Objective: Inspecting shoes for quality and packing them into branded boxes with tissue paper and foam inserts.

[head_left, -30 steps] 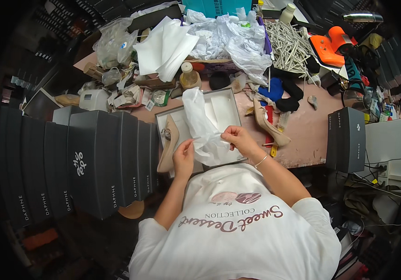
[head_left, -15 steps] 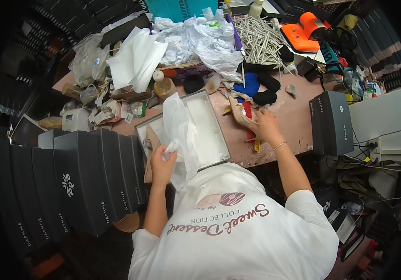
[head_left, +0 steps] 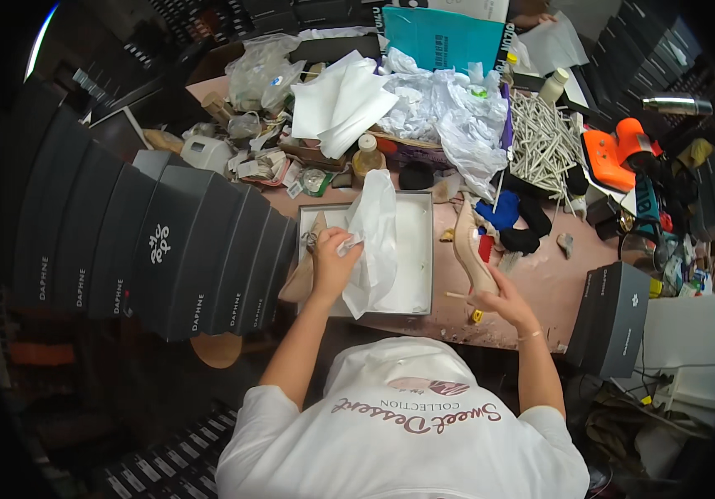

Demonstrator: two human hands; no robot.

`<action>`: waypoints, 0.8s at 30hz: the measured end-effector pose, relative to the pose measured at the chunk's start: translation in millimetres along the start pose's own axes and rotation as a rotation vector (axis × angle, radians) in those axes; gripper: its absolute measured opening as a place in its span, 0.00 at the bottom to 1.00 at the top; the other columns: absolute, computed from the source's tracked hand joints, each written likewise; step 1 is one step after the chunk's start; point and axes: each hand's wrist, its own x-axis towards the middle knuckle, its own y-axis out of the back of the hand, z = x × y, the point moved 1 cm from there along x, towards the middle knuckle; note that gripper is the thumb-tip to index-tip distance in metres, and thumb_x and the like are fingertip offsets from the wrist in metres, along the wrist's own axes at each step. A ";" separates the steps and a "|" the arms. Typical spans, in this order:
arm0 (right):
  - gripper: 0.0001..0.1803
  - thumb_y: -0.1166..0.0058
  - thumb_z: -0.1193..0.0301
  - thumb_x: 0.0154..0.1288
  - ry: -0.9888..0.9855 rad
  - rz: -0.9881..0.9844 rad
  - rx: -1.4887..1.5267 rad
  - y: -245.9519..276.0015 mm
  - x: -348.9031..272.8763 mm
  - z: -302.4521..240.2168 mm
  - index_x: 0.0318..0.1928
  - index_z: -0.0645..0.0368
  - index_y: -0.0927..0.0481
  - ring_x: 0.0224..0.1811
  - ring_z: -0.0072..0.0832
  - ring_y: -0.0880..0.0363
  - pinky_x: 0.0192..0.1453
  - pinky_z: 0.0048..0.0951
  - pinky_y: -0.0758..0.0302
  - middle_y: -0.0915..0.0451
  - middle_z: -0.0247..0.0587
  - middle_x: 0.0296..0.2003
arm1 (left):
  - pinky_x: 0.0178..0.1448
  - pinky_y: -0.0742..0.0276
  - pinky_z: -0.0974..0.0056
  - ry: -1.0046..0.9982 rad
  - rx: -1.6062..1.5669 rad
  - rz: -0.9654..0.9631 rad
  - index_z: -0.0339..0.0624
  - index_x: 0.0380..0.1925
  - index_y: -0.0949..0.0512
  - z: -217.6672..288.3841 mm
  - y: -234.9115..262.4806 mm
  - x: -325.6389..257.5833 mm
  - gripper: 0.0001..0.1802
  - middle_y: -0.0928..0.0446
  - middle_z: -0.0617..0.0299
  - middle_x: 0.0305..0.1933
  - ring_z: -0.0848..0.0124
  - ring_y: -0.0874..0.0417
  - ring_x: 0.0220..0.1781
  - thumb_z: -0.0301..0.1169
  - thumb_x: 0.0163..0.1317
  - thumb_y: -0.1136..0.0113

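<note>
My right hand [head_left: 503,299] grips a beige pointed shoe [head_left: 468,249] by its near end. This shoe is tilted upright at the right of an open box [head_left: 414,287] with a pale inside and a grey rim. At the box's left side, my left hand [head_left: 334,262] pinches a sheet of white tissue paper [head_left: 374,237], which spreads over the middle of the box. A second beige shoe [head_left: 297,281], with a small ornament, lies at the box's left edge, partly hidden by my left hand. Behind the held shoe shows something red [head_left: 485,246].
Stacked dark shoe boxes [head_left: 178,258] stand left, another dark box [head_left: 611,320] right. Behind are white paper sheets [head_left: 343,104], crumpled tissue [head_left: 449,112], a tray of pale sticks [head_left: 543,145], a bottle [head_left: 367,156], blue and black cloths [head_left: 499,212] and an orange tool [head_left: 611,160].
The whole view has shifted, so the table appears lower and further right. My right hand has drawn the shoe toward me, now gripping its near end. My left hand keeps its pinch on the tissue paper.
</note>
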 end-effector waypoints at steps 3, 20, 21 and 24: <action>0.40 0.38 0.65 0.54 -0.082 -0.349 0.546 19.8 -39.2 -64.4 0.65 0.67 0.38 0.63 0.33 0.33 0.66 0.31 0.36 0.32 0.48 0.60 | 0.42 0.26 0.62 -0.015 0.097 0.075 0.30 0.33 0.22 32.8 -12.5 0.9 0.16 0.22 0.57 0.31 0.62 0.22 0.33 0.30 0.50 0.30; 0.33 0.52 0.58 0.66 -0.152 -0.061 0.760 -146.3 -71.5 -36.2 0.66 0.61 0.42 0.41 0.33 0.19 0.30 0.26 0.20 0.25 0.47 0.48 | 0.37 0.28 0.54 -0.249 0.227 -0.508 0.38 0.39 0.26 9.4 57.9 -68.0 0.13 0.24 0.49 0.32 0.50 0.23 0.33 0.23 0.51 0.39; 0.34 0.53 0.58 0.66 -0.141 -0.086 0.810 -150.0 -77.6 -30.9 0.66 0.60 0.43 0.41 0.35 0.19 0.29 0.26 0.20 0.25 0.48 0.49 | 0.38 0.27 0.54 -0.394 0.243 -0.515 0.39 0.42 0.25 10.8 58.3 -72.3 0.16 0.24 0.49 0.35 0.51 0.23 0.36 0.23 0.50 0.40; 0.35 0.54 0.55 0.65 -0.052 -0.136 0.919 -164.5 -87.2 -26.4 0.68 0.59 0.45 0.39 0.40 0.18 0.24 0.27 0.21 0.26 0.52 0.49 | 0.41 0.26 0.54 -0.700 0.202 -0.355 0.41 0.49 0.26 28.5 54.2 -73.4 0.22 0.25 0.50 0.41 0.50 0.23 0.39 0.21 0.50 0.42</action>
